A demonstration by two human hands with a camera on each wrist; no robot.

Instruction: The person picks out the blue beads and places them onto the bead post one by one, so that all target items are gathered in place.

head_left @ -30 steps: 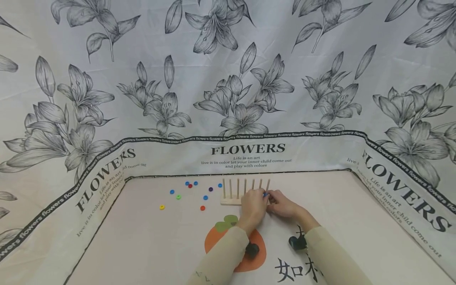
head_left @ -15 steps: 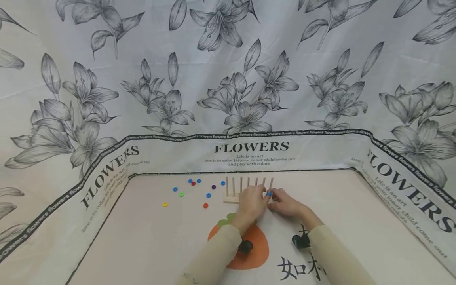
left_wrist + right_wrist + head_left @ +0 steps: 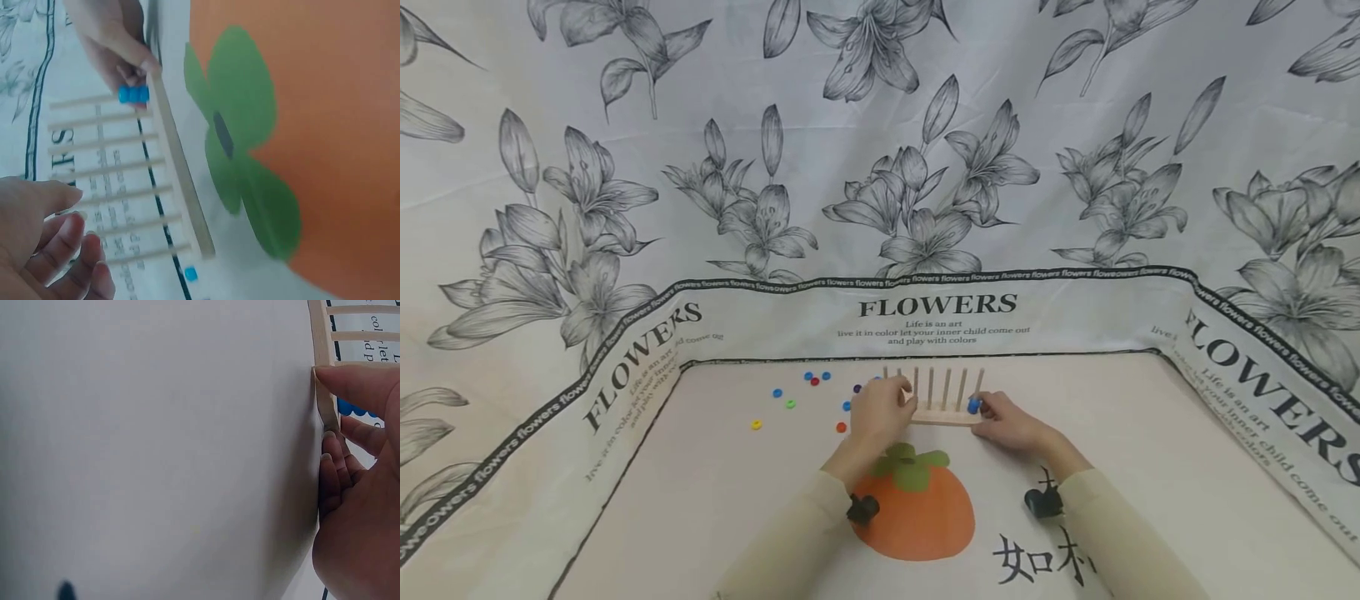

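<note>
A wooden peg rack (image 3: pixel 943 417) with a row of upright dowels stands on the table ahead. Blue beads (image 3: pixel 134 94) are stacked on its rightmost peg, low against the base. My right hand (image 3: pixel 1013 427) grips that end of the rack; in the right wrist view the thumb (image 3: pixel 359 382) presses the base's front edge and the other fingers curl at its end. My left hand (image 3: pixel 878 419) is over the rack's left end, hiding part of it. In the left wrist view its fingers (image 3: pixel 65 247) are loosely bent near the peg tips, holding nothing.
Loose beads lie left of the rack, among them a yellow bead (image 3: pixel 756 425), a green bead (image 3: pixel 790 404), a red bead (image 3: pixel 841 427) and several blue ones. A printed orange fruit (image 3: pixel 917 521) marks the cloth in front. Flower-printed curtain (image 3: pixel 936 321) encloses the back and sides.
My left hand has left the right-hand peg and moved left across the rack, uncovering the pegs and blue beads. My right hand stays at the rack's right end.
</note>
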